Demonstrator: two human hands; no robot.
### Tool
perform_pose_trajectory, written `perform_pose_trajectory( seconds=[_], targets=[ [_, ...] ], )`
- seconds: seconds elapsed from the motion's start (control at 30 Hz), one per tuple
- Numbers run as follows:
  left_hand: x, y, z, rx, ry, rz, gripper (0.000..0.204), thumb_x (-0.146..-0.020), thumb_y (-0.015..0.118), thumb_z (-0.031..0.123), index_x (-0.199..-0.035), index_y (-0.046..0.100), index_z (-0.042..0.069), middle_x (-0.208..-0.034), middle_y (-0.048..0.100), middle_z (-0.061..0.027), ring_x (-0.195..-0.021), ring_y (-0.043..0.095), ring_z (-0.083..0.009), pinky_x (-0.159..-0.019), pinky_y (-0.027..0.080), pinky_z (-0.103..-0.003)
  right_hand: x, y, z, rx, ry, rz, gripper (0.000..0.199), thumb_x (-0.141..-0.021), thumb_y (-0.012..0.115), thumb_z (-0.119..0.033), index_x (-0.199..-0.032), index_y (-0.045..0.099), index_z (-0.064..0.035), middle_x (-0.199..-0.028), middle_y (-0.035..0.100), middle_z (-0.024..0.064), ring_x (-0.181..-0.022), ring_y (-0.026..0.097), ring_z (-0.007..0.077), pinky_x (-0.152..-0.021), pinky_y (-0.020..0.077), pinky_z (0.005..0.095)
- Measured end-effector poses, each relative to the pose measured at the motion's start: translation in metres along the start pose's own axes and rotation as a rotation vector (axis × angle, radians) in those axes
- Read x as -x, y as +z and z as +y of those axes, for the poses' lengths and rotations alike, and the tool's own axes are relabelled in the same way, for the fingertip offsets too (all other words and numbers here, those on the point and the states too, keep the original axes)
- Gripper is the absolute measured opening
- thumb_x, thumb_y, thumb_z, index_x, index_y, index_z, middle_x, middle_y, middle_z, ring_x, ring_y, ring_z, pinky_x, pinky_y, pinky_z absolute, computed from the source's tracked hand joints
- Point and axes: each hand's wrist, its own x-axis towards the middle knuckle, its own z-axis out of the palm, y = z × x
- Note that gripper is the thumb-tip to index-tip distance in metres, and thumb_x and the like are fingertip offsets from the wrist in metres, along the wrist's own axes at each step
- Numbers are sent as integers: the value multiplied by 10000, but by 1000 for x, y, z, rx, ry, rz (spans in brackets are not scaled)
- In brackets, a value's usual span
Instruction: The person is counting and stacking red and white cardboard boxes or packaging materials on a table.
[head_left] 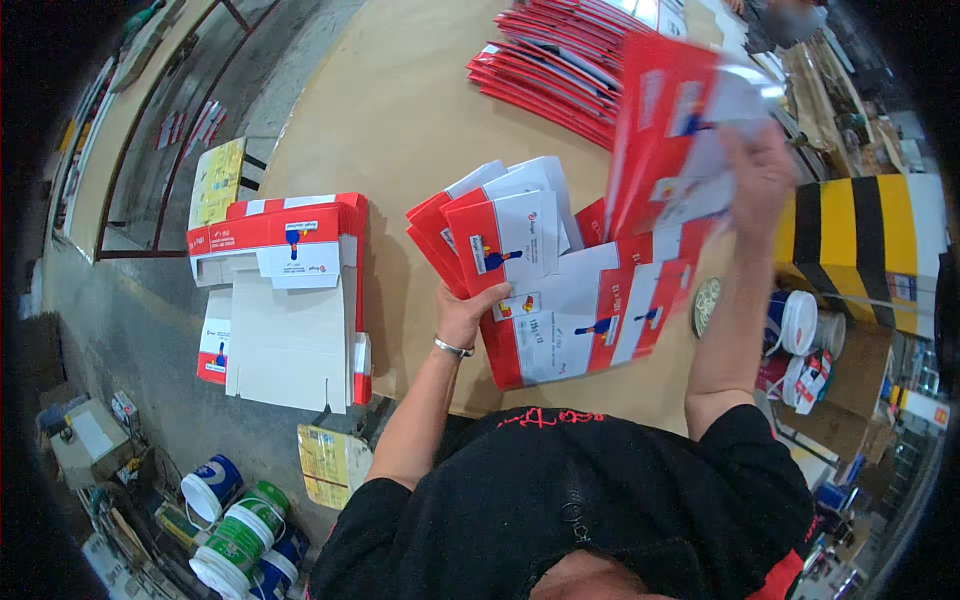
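nearest the person, a large flat red and white carton sheet (590, 325) lies on the tan table (400, 110), its near edge at the table's rim; the left hand (468, 305), a metal bracelet (452, 348) on its wrist, rests on the sheet's left edge, fingers curled under a small fan of folded cartons (495, 235), gripping them; the right hand (758, 175) is raised above the table, fingers closed around the edge of another red and white sheet (670, 130), held up and tilted; off to the left a separate pile of flat cartons (285, 300) overhangs the table edge; farther back, a long row of red cartons (570, 60) lies overlapped; white buckets (235, 520) stand on the floor below.
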Motion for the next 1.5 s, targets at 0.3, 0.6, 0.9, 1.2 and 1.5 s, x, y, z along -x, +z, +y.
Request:
perform_pose_trajectory(
  seconds=[0.3, 0.6, 0.9, 1.2, 1.5],
  targets=[
    [-42, -26, -33, 62, -120, 265, 376, -691, 726, 32, -1035, 596, -48, -981, 651, -127, -814, 646, -214, -703, 539, -340, 8, -77, -161, 870, -380, 674, 214, -741, 731, -139, -913, 670, -28, -867, 679, 99, -789, 626, 149, -703, 498, 272],
    [-60, -27, -56, 66, -114, 268, 483, -738, 752, 251, -1082, 590, -46, -1026, 644, -131, -873, 633, -199, -774, 508, -341, 110, 74, 101, -83, 496, -250, 197, -793, 661, -82, -961, 603, 3, -866, 650, 46, -768, 599, 94, -662, 498, 253],
    [-38, -3, -27, -142, -20, 38, 523, -679, 779, 128, -1106, 523, -34, -1003, 638, -152, -904, 625, -198, -800, 513, -337, 141, 131, 141, -20, 620, -193, 399, -747, 715, -154, -1056, 557, 41, -938, 650, 137, -887, 606, 180, -780, 482, 321],
    [0, 17, 66, -322, 415, -176, 821, -522, 868, 226, -1194, 457, -6, -1075, 597, -116, -966, 598, -206, -888, 473, -373, 58, 32, -49, 555, -287, -713, 704, -559, 824, -315, -1174, 555, -105, -1132, 598, 103, -1171, 458, 317, -977, 367, 418],
    [-23, 11, 65, -530, 458, -474, 683, -566, 801, 146, -1163, 482, 53, -1246, 463, -129, -1166, 457, -242, -969, 382, -370, 78, 14, -33, 324, 441, -1017, 906, -613, 834, -217, -1357, 341, -59, -1367, 394, 123, -1182, 456, 266, -990, 384, 376]
  ],
)
